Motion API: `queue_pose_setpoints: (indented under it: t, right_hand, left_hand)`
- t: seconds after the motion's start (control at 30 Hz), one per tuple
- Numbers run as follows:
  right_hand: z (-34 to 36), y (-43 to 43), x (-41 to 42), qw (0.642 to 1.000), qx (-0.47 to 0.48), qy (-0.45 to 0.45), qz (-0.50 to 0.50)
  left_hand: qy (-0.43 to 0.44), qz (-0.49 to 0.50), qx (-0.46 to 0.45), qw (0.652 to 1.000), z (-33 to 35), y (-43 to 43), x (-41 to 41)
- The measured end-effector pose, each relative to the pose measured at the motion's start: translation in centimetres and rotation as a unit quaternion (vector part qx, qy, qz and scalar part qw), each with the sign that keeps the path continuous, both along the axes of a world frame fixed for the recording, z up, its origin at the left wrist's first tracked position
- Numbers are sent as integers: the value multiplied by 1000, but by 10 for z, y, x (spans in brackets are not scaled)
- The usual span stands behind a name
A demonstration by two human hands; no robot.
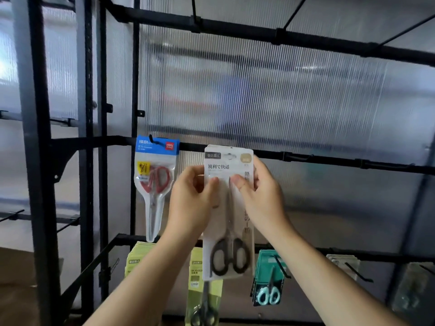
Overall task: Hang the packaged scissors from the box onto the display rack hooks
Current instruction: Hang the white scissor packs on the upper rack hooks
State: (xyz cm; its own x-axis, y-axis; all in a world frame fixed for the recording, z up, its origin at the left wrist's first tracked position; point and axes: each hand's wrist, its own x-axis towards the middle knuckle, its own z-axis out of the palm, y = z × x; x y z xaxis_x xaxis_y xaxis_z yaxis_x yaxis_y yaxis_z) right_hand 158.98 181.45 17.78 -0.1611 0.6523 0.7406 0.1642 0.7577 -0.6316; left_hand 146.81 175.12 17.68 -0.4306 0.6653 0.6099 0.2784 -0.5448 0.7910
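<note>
A white pack of black-handled scissors (pixel 229 231) is held upright in front of the middle rail (pixel 329 160) of the black display rack. My left hand (pixel 193 198) pinches its left edge and my right hand (pixel 259 196) pinches its right side, thumbs on the front. The pack's hang hole sits level with the rail; the hook behind it is hidden. To the left, a blue-topped pack of red-handled scissors (pixel 155 182) hangs from a hook on the same rail.
On the lower rail hang green packs (pixel 204 297), another green stack (pixel 137 260), teal packs with mint-handled scissors (pixel 268 278) and a pale pack (pixel 342 262). Bare hooks (pixel 359 272) stick out at lower right. Brown cardboard (pixel 16 285) lies at lower left.
</note>
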Motion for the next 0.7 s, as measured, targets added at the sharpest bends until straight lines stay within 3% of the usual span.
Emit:
queue_pose_setpoints:
  t: [0.23,0.53,0.7]
  right_hand:
    - [10,4,-4,1000,12,3,-15]
    - [11,9,-5,1000,4,16,3]
    - [10,10,-6,1000,8,21,9]
  left_hand:
    - [16,29,-6,999,10,5,2]
    - [-56,-19,-3,998,8,8,2]
    - [-51,-17,-4,999,8,11,0]
